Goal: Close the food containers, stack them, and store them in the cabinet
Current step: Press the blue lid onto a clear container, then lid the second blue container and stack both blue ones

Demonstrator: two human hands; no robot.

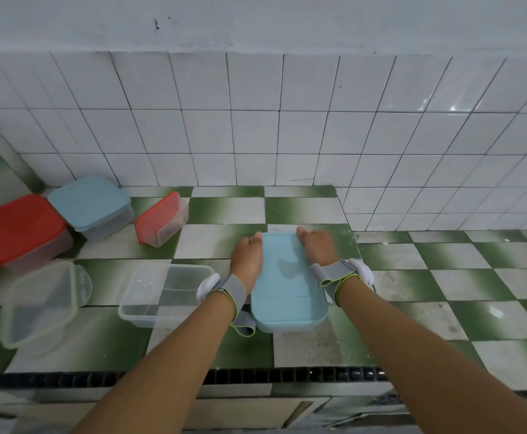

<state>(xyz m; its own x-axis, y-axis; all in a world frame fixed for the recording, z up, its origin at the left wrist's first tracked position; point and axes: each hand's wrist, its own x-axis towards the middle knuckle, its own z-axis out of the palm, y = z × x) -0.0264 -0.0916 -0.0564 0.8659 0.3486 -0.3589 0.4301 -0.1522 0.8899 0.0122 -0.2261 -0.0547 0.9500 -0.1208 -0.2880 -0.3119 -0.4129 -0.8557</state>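
While the green-and-white counter [302,211] carries every container, you have kept the closed ones, two red-lidded [17,228] [158,219] and one blue [89,203], grouped at the far left, presumably clear of your work. Two clear tubs [165,292] [41,303] wait near your left arm; their lids cannot be confirmed. Centre front, your left hand [246,258] and right hand [317,245] lie flat, fingers together, pressing the blue lid [287,283] onto its container, evidently to seat it.

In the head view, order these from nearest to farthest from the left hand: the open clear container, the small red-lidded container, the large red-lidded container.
From the left hand:
1. Open clear container, just to its left, slightly nearer the counter's front edge.
2. Small red-lidded container, tilted, farther back on the left.
3. Large red-lidded container, at the far left.
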